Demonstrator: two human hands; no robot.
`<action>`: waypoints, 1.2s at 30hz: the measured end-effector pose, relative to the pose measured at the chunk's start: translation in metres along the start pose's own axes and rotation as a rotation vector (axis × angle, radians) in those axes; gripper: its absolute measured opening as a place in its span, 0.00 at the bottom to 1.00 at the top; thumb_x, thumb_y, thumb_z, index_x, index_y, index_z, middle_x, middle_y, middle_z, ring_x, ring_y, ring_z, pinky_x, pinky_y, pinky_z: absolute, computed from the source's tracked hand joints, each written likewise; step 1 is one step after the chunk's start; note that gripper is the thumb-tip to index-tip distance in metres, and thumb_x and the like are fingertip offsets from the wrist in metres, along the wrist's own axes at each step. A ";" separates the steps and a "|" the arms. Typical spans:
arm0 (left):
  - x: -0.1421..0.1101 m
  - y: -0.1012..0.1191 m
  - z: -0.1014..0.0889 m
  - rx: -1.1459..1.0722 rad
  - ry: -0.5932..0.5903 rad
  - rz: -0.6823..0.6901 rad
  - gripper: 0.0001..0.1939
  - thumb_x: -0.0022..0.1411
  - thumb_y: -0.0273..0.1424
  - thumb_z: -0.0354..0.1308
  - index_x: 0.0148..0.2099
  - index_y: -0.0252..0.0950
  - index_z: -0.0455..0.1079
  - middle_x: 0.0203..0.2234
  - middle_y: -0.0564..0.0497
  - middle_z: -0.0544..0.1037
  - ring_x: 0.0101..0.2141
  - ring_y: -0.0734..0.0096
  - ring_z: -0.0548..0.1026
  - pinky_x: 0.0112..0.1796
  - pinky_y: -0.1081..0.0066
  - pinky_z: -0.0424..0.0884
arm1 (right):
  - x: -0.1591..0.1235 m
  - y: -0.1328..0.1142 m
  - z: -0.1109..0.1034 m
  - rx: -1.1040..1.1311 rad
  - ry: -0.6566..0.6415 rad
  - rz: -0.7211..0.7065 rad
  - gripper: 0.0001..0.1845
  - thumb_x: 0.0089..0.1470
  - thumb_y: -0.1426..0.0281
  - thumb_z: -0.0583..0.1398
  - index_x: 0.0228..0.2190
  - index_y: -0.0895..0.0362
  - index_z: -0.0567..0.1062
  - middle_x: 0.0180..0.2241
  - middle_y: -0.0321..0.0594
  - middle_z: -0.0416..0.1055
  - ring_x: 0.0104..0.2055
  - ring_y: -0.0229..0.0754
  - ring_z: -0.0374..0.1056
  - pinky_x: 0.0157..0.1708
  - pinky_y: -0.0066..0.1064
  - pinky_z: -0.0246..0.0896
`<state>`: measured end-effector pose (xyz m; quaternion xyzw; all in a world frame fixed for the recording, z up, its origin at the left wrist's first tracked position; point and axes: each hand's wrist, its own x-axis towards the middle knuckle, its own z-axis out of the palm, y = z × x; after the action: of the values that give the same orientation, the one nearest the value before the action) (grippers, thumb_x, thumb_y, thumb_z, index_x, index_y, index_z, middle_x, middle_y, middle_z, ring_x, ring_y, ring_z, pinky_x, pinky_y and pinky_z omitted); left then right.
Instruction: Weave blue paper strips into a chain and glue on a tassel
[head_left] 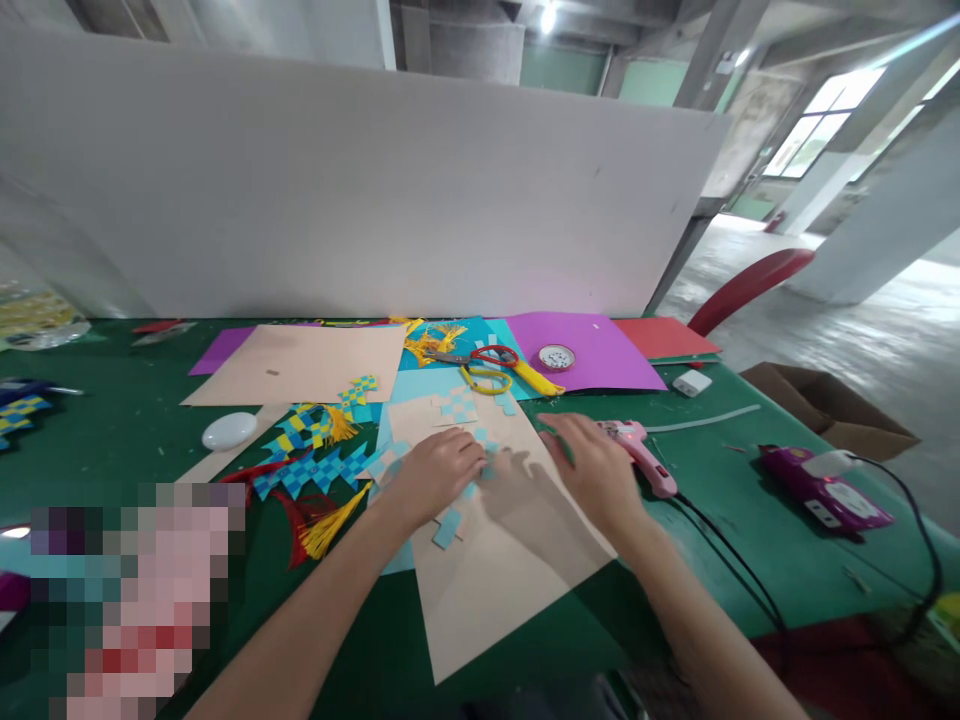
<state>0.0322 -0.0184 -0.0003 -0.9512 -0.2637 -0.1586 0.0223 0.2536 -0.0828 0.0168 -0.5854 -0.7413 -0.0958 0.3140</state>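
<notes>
My left hand (pixel 444 466) is palm down over a beige paper sheet (pixel 525 570), fingers bent together at a light-blue and beige woven paper piece (pixel 487 448); the fingertips are partly hidden. A similar woven piece (pixel 456 404) lies just beyond that hand, and a small blue and beige piece (pixel 448 528) is on its near side. At the sheet's right edge, my right hand (pixel 589 455) has its thumb and fingers apart and holds nothing. Close to its right side lies a pink glue gun (pixel 646 462).
Scissors (pixel 487 368) and a yellow-handled tool (pixel 536 378) lie beyond my hands. Blue-yellow woven paper ornaments (pixel 311 470) with tassels are on the left, near a white oval object (pixel 229 432). A purple power strip (pixel 825 495) and cables occupy the right. A white board (pixel 360 190) stands behind.
</notes>
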 end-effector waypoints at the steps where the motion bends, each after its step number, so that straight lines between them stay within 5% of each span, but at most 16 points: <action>1: -0.001 -0.001 0.001 -0.014 0.007 -0.008 0.11 0.68 0.30 0.46 0.39 0.35 0.69 0.34 0.49 0.75 0.41 0.66 0.71 0.47 0.64 0.66 | -0.004 0.007 -0.008 -0.031 0.064 0.109 0.12 0.62 0.68 0.50 0.42 0.56 0.70 0.39 0.44 0.73 0.41 0.44 0.68 0.41 0.34 0.60; 5: -0.003 -0.002 0.003 -0.051 0.020 -0.029 0.12 0.69 0.33 0.46 0.40 0.36 0.70 0.35 0.49 0.75 0.42 0.66 0.71 0.47 0.64 0.66 | -0.035 0.042 -0.026 -0.313 0.147 0.441 0.15 0.59 0.59 0.52 0.39 0.57 0.69 0.35 0.47 0.72 0.39 0.51 0.66 0.35 0.37 0.59; 10: -0.004 -0.001 0.002 -0.068 0.010 -0.058 0.12 0.69 0.33 0.46 0.40 0.36 0.69 0.36 0.49 0.75 0.42 0.66 0.71 0.47 0.64 0.67 | -0.068 0.073 -0.014 -0.574 -0.076 0.470 0.28 0.54 0.48 0.53 0.37 0.62 0.69 0.32 0.53 0.68 0.37 0.55 0.64 0.32 0.39 0.57; 15: -0.005 -0.002 0.001 -0.110 0.012 -0.079 0.11 0.68 0.33 0.46 0.40 0.36 0.69 0.37 0.50 0.76 0.42 0.67 0.71 0.48 0.64 0.66 | -0.069 0.084 -0.001 -0.600 -0.119 0.487 0.24 0.55 0.51 0.53 0.35 0.62 0.69 0.32 0.52 0.67 0.37 0.54 0.63 0.35 0.39 0.57; 25: -0.007 -0.004 0.001 -0.160 0.021 -0.110 0.11 0.68 0.33 0.47 0.41 0.36 0.69 0.37 0.51 0.77 0.43 0.68 0.71 0.48 0.66 0.66 | -0.056 0.036 0.000 -0.279 -0.092 0.453 0.18 0.55 0.55 0.54 0.39 0.55 0.65 0.33 0.41 0.70 0.35 0.47 0.68 0.30 0.33 0.55; 36: -0.006 -0.003 -0.002 -0.138 0.002 -0.111 0.12 0.68 0.32 0.47 0.40 0.35 0.70 0.36 0.50 0.77 0.42 0.66 0.71 0.45 0.66 0.67 | -0.046 0.004 0.008 -0.291 -0.200 0.370 0.14 0.56 0.58 0.55 0.39 0.55 0.64 0.38 0.43 0.70 0.40 0.47 0.67 0.32 0.32 0.56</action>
<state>0.0252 -0.0190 -0.0003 -0.9344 -0.3042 -0.1782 -0.0520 0.2597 -0.1148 -0.0170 -0.7566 -0.6275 -0.0839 0.1636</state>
